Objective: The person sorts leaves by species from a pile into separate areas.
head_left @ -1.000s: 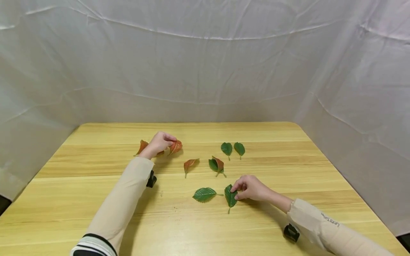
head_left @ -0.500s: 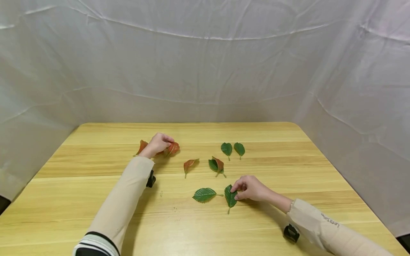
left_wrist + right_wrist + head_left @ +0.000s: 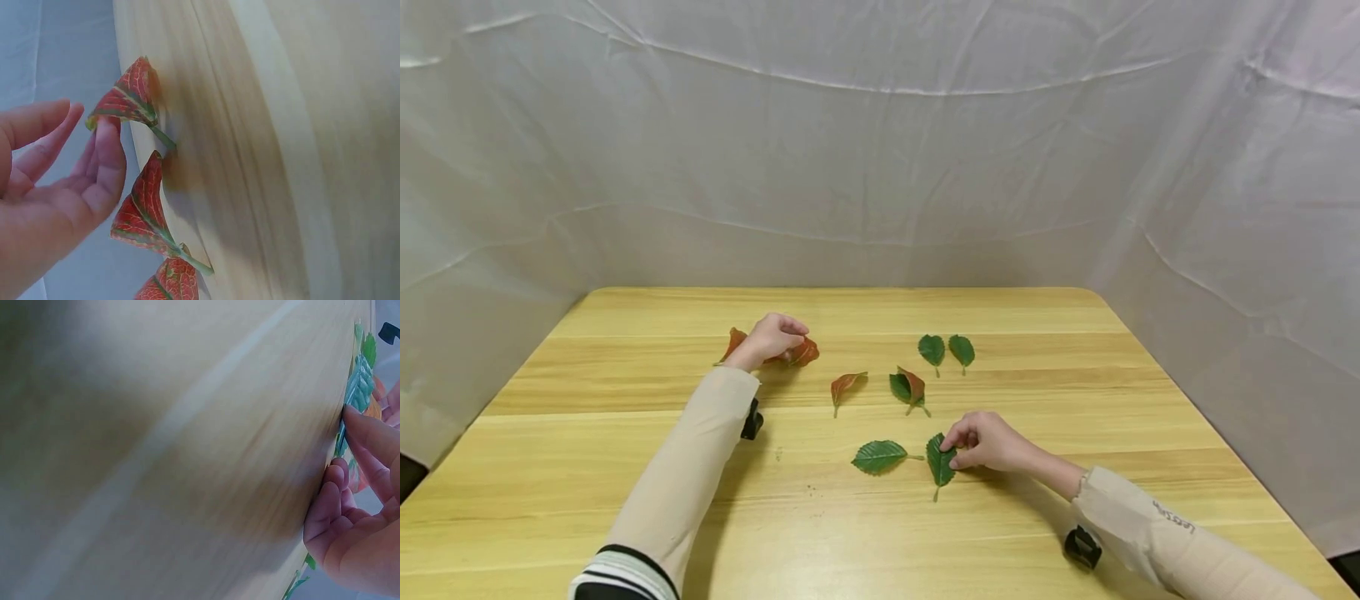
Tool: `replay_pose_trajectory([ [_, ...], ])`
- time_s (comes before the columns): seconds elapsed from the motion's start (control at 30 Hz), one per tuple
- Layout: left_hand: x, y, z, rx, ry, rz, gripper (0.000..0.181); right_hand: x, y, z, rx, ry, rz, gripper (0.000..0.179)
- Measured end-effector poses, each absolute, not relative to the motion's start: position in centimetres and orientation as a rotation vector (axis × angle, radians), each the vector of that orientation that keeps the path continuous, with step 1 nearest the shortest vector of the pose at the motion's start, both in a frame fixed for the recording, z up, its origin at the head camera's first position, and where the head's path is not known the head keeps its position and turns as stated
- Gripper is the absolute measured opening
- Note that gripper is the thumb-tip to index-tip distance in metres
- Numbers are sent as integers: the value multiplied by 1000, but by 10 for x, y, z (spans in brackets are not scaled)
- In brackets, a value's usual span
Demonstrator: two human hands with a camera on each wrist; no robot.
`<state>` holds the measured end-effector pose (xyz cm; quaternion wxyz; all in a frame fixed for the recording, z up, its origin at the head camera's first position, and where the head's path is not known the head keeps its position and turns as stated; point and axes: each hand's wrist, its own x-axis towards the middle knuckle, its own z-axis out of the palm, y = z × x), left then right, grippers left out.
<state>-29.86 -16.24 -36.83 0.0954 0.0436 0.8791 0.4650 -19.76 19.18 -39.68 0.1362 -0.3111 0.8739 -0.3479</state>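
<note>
My left hand [image 3: 772, 337] is at the back left, over a row of red leaves. In the left wrist view its thumb stands apart from the fingers, and a fingertip touches the underside of a folded red leaf [image 3: 125, 100]. A second red leaf [image 3: 147, 209] and a third red leaf [image 3: 172, 281] lie beside it; in the head view the hand partly covers this row. Nearer the front, my right hand [image 3: 988, 442] pinches the right edge of a green leaf [image 3: 938, 463] on the table, thumb and forefinger at its surface.
Left of the pinched leaf lies another green leaf [image 3: 878, 457]. Mid-table are a curled red leaf [image 3: 844, 385] and a red leaf [image 3: 913, 385] overlapping a green leaf [image 3: 898, 387]. Two green leaves [image 3: 931, 348] sit farther back. White cloth [image 3: 880, 167] surrounds the wooden table [image 3: 820, 550].
My left hand has drawn the red leaf slightly left and down toward the row, and its thumb and fingers have parted from it. The right hand has stayed in place on the green leaf.
</note>
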Motion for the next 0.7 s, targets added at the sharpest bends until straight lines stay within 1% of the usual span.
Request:
replay_pose_trajectory([
  [0.33, -294, -163, -363, 109, 2804, 1339, 22, -198, 193, -397, -898, 2531, -1009, 13],
  [0.7, -286, -147, -361, 399, 2800, 1340, 19, -199, 193, -396, -903, 2522, -1015, 12],
])
